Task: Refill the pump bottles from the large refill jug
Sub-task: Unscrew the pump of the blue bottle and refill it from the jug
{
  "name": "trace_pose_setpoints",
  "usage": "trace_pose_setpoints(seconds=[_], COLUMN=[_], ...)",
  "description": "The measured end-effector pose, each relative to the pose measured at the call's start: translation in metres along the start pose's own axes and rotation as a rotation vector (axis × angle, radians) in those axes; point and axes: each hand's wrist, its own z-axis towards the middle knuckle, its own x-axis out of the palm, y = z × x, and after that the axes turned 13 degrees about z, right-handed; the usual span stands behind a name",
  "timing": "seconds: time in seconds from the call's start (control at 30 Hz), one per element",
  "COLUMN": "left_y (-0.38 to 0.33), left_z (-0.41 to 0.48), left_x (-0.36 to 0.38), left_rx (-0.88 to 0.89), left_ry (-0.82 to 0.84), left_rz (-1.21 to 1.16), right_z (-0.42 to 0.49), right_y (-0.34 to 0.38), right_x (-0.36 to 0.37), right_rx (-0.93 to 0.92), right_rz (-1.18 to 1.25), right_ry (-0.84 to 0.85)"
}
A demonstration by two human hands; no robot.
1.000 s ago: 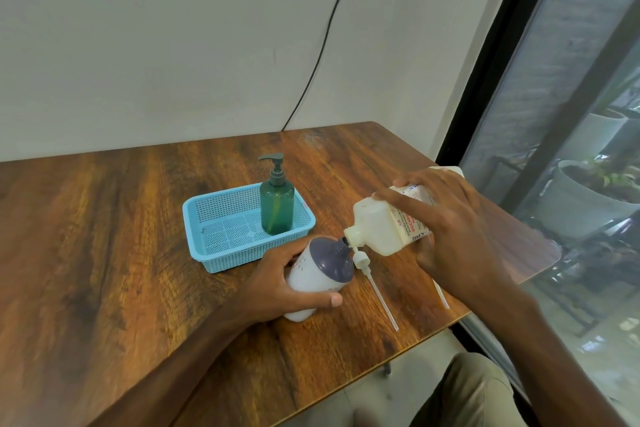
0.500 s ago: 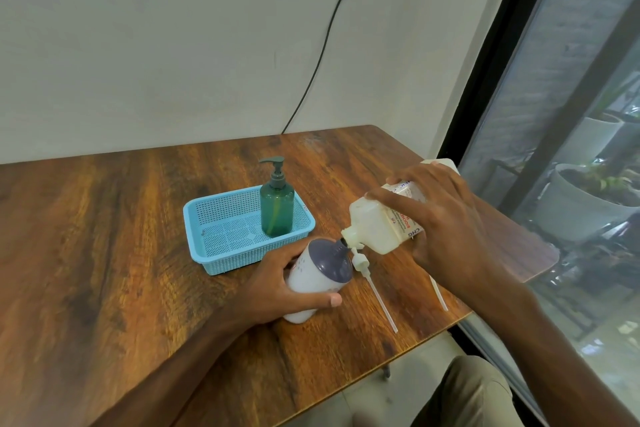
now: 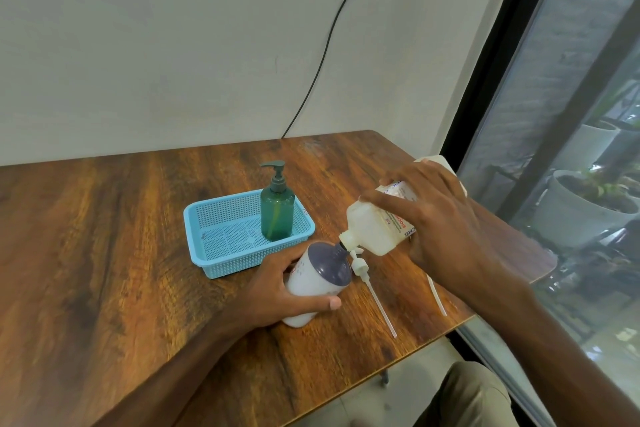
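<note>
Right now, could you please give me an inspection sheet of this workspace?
Surface: wooden table, no spill seen.
Job's things: refill jug tilted, mouth at the neck of the white bottle; green pump bottle upright in the blue basket.
Clutter: loose pump with dip tube lies beside the white bottle; second tube shows under the right arm.
Grippers: left hand grips the white bottle; right hand grips the refill jug.
Cables: black cable runs down the wall.
Surroundings: window at right, potted plants outside.
</note>
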Motion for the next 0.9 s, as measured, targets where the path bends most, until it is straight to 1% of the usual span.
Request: trace_pose_setpoints(seconds=[0.57, 0.7, 0.9], left_y=[-0.004, -0.005, -0.005], left_z=[-0.001, -0.002, -0.001], left_x=[-0.001, -0.001, -0.002], left_rx=[-0.008, -0.019, -0.013], left_ry=[-0.022, -0.018, -0.013], left_rz=[-0.010, -0.015, -0.013], right_z=[0.014, 0.017, 0.024], right_y=[0.018, 0.025, 0.034], right_x=[-0.009, -0.012, -0.021], right_rx=[0.000, 0.037, 0.034], right_rz=[-0.065, -0.080, -0.125], right_ry=[0.050, 0.091, 0.169])
